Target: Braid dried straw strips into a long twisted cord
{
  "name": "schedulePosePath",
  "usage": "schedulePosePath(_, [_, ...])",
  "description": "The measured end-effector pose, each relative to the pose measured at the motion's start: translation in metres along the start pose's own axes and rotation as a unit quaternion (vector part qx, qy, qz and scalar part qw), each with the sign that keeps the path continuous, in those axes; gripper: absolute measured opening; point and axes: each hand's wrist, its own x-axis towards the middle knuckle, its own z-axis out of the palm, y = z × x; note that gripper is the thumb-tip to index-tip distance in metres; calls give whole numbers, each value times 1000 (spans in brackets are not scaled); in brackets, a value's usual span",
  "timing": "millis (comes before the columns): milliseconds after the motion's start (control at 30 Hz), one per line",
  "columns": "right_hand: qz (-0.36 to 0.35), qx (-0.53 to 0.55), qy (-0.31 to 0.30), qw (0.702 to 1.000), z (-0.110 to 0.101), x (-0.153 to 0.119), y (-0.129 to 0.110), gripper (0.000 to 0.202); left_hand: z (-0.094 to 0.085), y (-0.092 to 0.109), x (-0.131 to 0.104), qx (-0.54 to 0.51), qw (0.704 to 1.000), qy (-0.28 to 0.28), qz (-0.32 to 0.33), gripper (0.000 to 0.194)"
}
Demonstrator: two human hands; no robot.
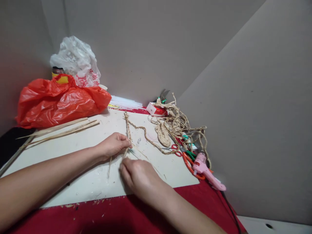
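Observation:
A straw braid (128, 130) runs down the white board (83, 175) toward me, with a knotted tuft at its far end. My left hand (114, 145) pinches the near end of this braid between thumb and fingers. Just below it, my right hand (138, 174) is closed round loose straw strands that come out of the braid. Other thin strands (140, 152) fan out to both sides of the hands. From the tuft, a thinner twisted cord (145, 134) curves away to the right. The right fingertips are partly hidden.
Flat straw strips (70, 129) lie at left, below a red plastic bag (63, 100) and a white bag (75, 58). At right are a coiled braided piece (162, 135), tangled cord (180, 120), red-handled scissors (176, 150), orange-handled scissors (188, 164) and a pink glue gun (203, 167). White sticks (125, 102) lie behind.

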Motion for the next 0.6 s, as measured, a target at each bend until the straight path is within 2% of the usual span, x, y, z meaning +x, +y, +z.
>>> schedulePosePath(67, [-29,34,-20,999,-6,-13,-3,29,-3,0,-1,-12,1000,-9,4,14])
schedulePosePath(100, [-26,67,3,997,-9,-16,-2,32,-4,0,-1,-17,1000,-15,8,15])
schedulePosePath(167, [12,132,110,985,-18,-17,7,35,-7,0,-1,-21,999,-33,17,16])
schedulePosePath(233, [57,168,238,955,-24,-8,20,34,-10,-1,0,-17,998,-51,21,17])
schedulePosePath(267, [70,173,278,942,-25,-1,26,31,-11,-1,1,-16,998,-62,24,17])
schedulePosePath(300, [68,175,294,937,-25,6,32,29,-12,-2,2,-15,997,-72,26,18])
schedulePosePath(367, [51,182,267,945,-22,21,39,26,-14,-4,3,-13,996,-87,33,19])
schedulePosePath(500, [43,241,78,966,-11,41,41,32,-15,-3,2,6,995,-88,51,27])
schedulePosePath(600, [63,282,6,957,-7,47,43,40,-13,1,-2,44,993,-90,60,30])
